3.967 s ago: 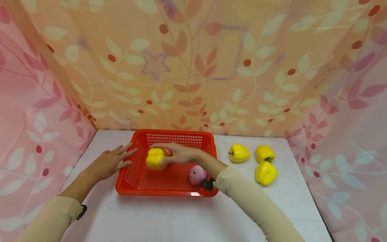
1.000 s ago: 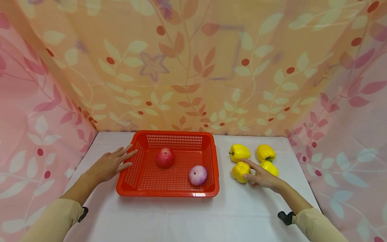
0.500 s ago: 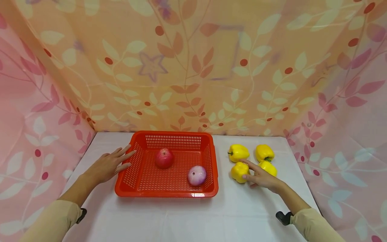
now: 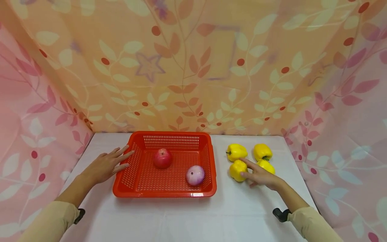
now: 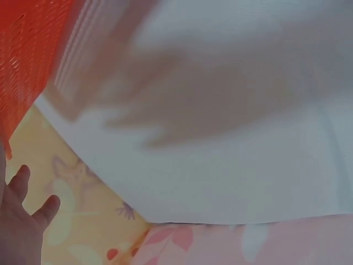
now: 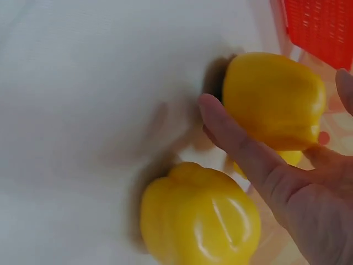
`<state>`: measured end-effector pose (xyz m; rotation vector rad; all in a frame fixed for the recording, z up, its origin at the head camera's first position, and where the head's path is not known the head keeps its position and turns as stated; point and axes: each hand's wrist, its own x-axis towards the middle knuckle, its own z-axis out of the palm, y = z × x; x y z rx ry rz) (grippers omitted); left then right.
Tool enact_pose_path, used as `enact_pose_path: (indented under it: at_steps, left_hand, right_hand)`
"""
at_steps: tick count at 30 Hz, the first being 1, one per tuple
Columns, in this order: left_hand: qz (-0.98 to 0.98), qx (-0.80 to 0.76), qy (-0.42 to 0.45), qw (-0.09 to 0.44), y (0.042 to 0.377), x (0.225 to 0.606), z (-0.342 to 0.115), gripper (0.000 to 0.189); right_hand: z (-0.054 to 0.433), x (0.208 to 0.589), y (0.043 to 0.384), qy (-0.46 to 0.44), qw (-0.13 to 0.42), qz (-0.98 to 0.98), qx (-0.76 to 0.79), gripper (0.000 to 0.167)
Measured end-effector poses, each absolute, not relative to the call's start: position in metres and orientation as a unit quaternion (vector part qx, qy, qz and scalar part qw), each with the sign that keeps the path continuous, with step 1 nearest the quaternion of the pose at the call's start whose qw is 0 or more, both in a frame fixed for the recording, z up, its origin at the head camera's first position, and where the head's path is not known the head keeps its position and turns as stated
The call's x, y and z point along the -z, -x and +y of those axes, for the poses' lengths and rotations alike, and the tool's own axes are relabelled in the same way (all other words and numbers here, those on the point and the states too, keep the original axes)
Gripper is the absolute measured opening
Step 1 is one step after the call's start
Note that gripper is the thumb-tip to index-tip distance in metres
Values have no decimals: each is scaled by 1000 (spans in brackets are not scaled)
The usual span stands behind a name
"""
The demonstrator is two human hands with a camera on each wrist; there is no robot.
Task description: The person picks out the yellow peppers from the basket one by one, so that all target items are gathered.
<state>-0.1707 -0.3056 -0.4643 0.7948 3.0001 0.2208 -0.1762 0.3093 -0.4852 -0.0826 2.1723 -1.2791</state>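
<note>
My right hand (image 4: pixel 261 176) is at a yellow bell pepper (image 4: pixel 238 170) on the white table, right of the red plastic basket (image 4: pixel 164 194). Its fingers are spread fairly straight about the pepper. In the right wrist view one finger lies along the near side of this pepper (image 6: pixel 273 96), while another fingertip stands apart from its far side. My left hand (image 4: pixel 105 167) has its fingers extended over the basket's left rim. Inside the basket are a round red fruit like a pomegranate (image 4: pixel 162 158) and a purple onion (image 4: pixel 195 175).
Three more yellow peppers sit close by: one behind (image 4: pixel 237 152), one at the back right (image 4: pixel 262 152), and one (image 4: pixel 266 166) partly hidden by my right hand. Floral cloth (image 4: pixel 187 84) walls in the table (image 4: pixel 181 218) at the back and both sides.
Four seconds ago my right hand held the yellow pepper over the basket. Now the pepper sits beside the others on the table. Over the last second both hands barely move; the view shifts slightly.
</note>
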Motion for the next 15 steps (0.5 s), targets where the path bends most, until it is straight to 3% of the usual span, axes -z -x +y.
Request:
enact_pose_path:
  at_steps: [5, 15]
  left_hand:
    - [964, -57, -259, 21, 172, 461, -307, 60]
    - [957, -62, -284, -16, 183, 456, -305, 57]
  right_hand:
    - [312, 465, 178, 26, 287, 844, 452, 85]
    - [340, 405, 197, 80, 178, 908, 371, 82]
